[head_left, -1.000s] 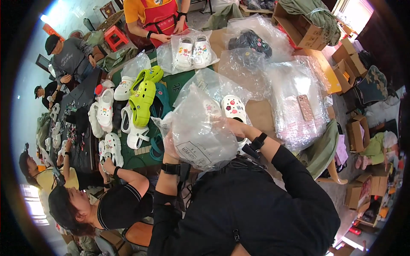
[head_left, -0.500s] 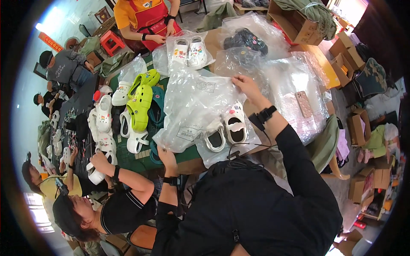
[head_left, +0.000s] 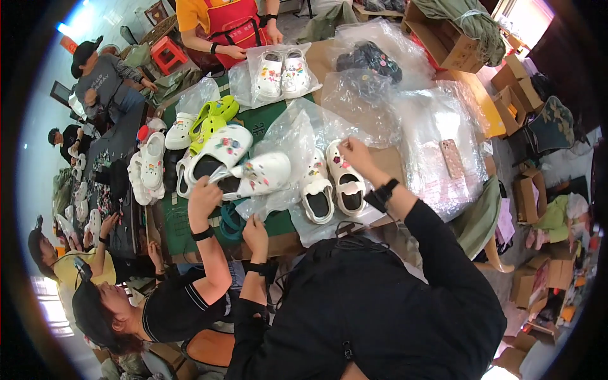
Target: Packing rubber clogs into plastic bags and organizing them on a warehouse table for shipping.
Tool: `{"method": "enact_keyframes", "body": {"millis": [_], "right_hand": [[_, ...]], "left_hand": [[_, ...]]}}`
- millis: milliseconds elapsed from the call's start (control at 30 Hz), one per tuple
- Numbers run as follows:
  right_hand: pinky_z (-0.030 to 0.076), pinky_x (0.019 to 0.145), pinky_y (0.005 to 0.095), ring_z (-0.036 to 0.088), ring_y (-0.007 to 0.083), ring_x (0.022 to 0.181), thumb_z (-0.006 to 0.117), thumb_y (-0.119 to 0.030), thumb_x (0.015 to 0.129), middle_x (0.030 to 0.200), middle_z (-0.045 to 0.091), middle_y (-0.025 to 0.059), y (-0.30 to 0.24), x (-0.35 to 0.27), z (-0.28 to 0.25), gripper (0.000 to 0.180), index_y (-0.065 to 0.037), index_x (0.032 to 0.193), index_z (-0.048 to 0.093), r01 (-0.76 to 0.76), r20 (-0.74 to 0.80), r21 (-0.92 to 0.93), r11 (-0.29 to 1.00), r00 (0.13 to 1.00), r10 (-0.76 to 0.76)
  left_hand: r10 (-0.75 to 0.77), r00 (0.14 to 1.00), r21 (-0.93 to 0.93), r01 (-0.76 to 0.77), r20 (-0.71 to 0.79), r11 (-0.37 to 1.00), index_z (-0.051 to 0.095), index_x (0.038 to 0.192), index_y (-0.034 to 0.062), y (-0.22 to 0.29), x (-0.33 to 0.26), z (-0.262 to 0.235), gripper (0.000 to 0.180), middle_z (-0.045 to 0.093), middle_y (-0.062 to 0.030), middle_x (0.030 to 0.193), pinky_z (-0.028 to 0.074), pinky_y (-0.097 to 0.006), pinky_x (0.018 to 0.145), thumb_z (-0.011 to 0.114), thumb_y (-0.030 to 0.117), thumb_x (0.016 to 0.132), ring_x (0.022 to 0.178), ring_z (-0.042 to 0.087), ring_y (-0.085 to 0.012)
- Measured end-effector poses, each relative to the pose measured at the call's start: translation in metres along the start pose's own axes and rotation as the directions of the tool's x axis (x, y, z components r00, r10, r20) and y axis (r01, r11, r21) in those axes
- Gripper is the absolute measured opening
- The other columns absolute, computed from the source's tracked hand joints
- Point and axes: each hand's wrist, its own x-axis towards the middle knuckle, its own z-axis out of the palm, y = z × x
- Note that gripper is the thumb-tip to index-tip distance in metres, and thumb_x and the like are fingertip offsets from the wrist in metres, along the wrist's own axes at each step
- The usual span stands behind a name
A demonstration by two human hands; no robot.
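The pair of white foam clogs with small coloured charms (head_left: 330, 183) lies side by side on a clear plastic sheet, toes pointing away from you, on the cardboard-covered table (head_left: 386, 161). Your right hand (head_left: 354, 154) rests on the toe of the right-hand clog, fingers pinched on it or on one of its charms; which, you cannot tell. Your left hand (head_left: 255, 229) is closed on the near edge of the crumpled clear plastic bag (head_left: 288, 149) that billows up just left of the pair.

Beside you, a co-worker's hand (head_left: 204, 195) grips another white clog with charms (head_left: 256, 174), which lies touching that same bag. A lime-green clog (head_left: 212, 117) and more white ones lie further left. A pink phone (head_left: 451, 158) sits on the stack of clear bags (head_left: 437, 139) to your right.

The risks, as it looks: a tug on the bag may drag the neighbour's clog or nudge your pair out of line, because the plastic lies against both. The loose film could also slide over the charms and catch on them. The clear sheet underneath is slick, so the pair may skate toward the table edge.
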Motion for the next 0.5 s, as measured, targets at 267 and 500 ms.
{"method": "enact_keyframes", "body": {"millis": [267,500], "right_hand": [[0.049,0.061,0.0376,0.061,0.03,0.066,0.057,-0.037,0.079,0.066,0.061,0.0165,0.038,-0.094,0.011,0.039,0.002,0.073,0.06,0.149,0.435,-0.341,0.928,0.9,0.015],[0.046,0.073,0.0434,0.058,0.037,0.081,0.062,-0.034,0.074,0.084,0.06,0.0223,0.035,-0.095,0.046,0.042,0.005,0.09,0.056,0.051,0.309,-0.425,0.904,0.947,0.092]], "left_hand": [[-0.049,0.977,0.33,-0.022,0.206,0.944,0.063,0.092,0.002,0.01,0.006,-0.006,0.026,0.05,-0.0247,0.115,0.04,-0.043,0.08,0.051,0.024,0.085,0.101,0.049,-0.0387],[0.529,0.845,0.56,-0.476,0.077,0.678,0.06,0.104,0.0092,0.047,0.0,-0.011,0.032,0.025,-0.0218,0.137,0.018,-0.048,0.103,0.063,0.02,0.074,0.127,0.023,-0.0387]]}}
